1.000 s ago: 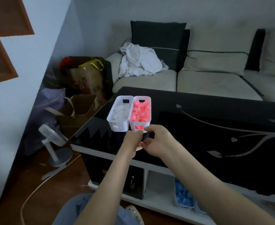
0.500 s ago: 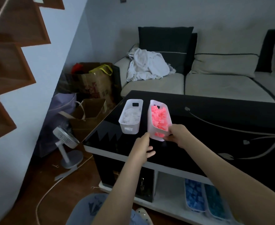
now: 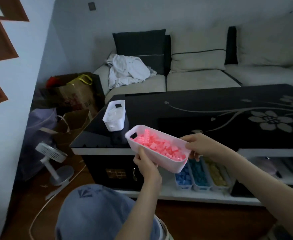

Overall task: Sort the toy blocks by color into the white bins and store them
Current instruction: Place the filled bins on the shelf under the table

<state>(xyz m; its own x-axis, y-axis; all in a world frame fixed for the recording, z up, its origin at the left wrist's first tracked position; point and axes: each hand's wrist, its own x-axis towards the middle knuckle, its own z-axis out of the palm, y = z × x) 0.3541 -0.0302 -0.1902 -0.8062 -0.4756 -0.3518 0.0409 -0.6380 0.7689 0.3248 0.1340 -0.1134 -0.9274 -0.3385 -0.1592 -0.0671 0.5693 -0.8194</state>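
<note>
Both hands hold the pink bin (image 3: 161, 161) in the air, just off the front edge of the table (image 3: 194, 115) and above the lower shelf (image 3: 185, 195). The bin is tilted, its left end higher than its right, and it is heaped with pink blocks (image 3: 159, 146). The left hand (image 3: 148, 168) grips the near long wall from below, thumb up against the side. The right hand (image 3: 201, 147) pinches the right end, thumb over the rim and fingers curled under it.

A second white bin (image 3: 115, 124) stands on the table near its left corner, well apart from the pink one; it holds white blocks (image 3: 112, 115). On the shelf under the table three more bins sit side by side, touching: blue blocks (image 3: 183, 178) on the left, teal blocks (image 3: 200, 176) in the middle, yellow blocks (image 3: 217, 175) on the right. The right end of the pink bin hangs just above the blue ones.

Behind the table is a sofa (image 3: 194, 80) with a crumpled white cloth (image 3: 126, 71) on its left seat. A small fan (image 3: 51, 153) stands on the floor to the left, near some bags (image 3: 73, 94). A knee in jeans (image 3: 97, 210) shows at the bottom.
</note>
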